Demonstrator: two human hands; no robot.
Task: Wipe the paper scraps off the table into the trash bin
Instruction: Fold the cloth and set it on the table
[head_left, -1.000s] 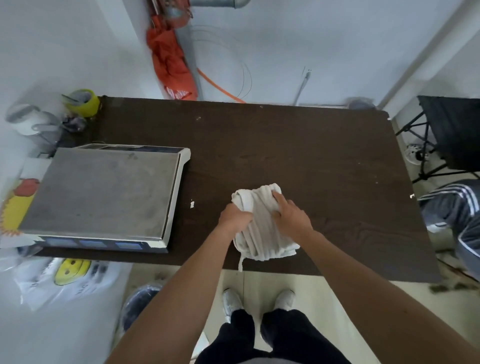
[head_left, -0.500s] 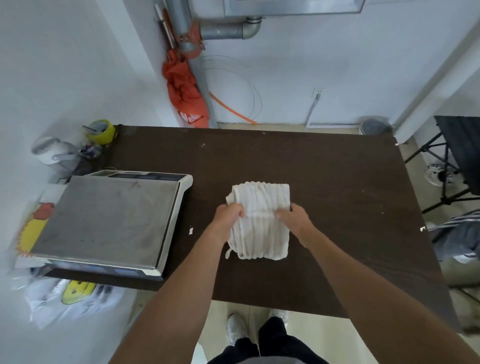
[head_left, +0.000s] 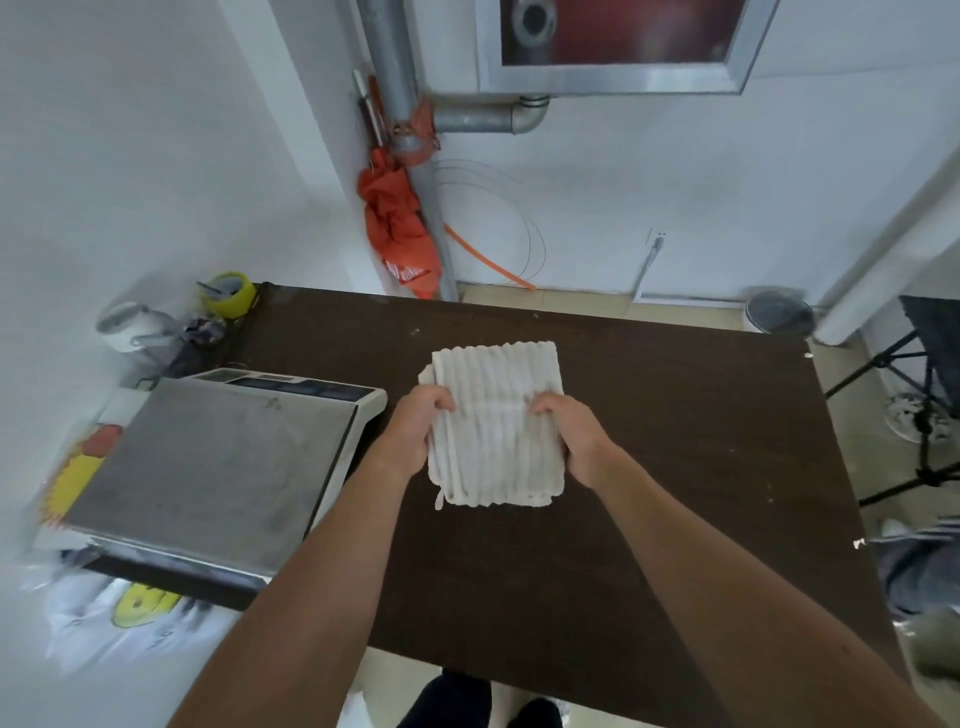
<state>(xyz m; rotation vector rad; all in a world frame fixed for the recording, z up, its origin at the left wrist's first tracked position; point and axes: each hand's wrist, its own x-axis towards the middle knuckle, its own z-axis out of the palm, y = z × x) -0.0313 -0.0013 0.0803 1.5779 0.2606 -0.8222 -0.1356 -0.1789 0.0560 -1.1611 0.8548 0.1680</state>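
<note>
Half a second back the cloth (head_left: 496, 423) sat nearer the front edge; now both hands have slid it further out toward the middle of the table (head_left: 675, 467), and it lies flatter and squarer. It is a folded, ribbed, off-white cloth, resting on the dark brown top with a small loop hanging at its near left corner.

Left hand (head_left: 415, 434) grips the cloth's left edge, fingers curled over onto the top and closed on the fabric. Right hand (head_left: 574, 439) does the same on the right edge, fingers bent and pinching the cloth. Both forearms reach in from the near side.

A few tiny white scraps (head_left: 415, 331) dot the far part of the table, beyond the cloth, and another speck sits at the right edge. They are well apart from the cloth.

To the left, a scale (head_left: 208, 467) with a grey steel platform takes up that end of the table, just beside the left hand. A small round bin (head_left: 776, 312) stands on the floor past the far right corner, against the wall. An orange bag (head_left: 397, 234) hangs by the pipe behind the table.
</note>
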